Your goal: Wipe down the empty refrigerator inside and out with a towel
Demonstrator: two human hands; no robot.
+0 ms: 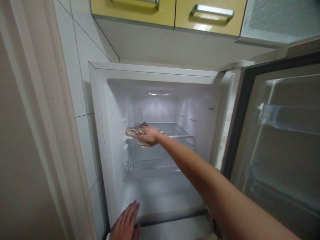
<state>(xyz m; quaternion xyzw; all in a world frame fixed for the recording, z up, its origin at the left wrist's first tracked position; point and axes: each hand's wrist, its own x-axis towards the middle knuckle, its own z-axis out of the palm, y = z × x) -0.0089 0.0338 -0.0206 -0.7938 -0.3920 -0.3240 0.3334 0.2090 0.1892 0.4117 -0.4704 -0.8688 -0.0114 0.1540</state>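
Deep Reach, Bunched Hold

The left hand [126, 220], fingers straight and seemingly empty, sits low beside the fridge [160, 70] opening—perhaps for balance. The cloth [131, 132] lies at the shelf [178, 136] front, bunched in the right hand's [149, 135] curled grip—likely for pressing. The door [287, 150] stands wide, leaving room.

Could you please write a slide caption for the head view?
Right hand holding a cloth at the upper shelf of an open fridge, left hand low at its front.

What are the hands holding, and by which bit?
The right hand holds a crumpled cloth around its middle; the left hand holds nothing that shows.
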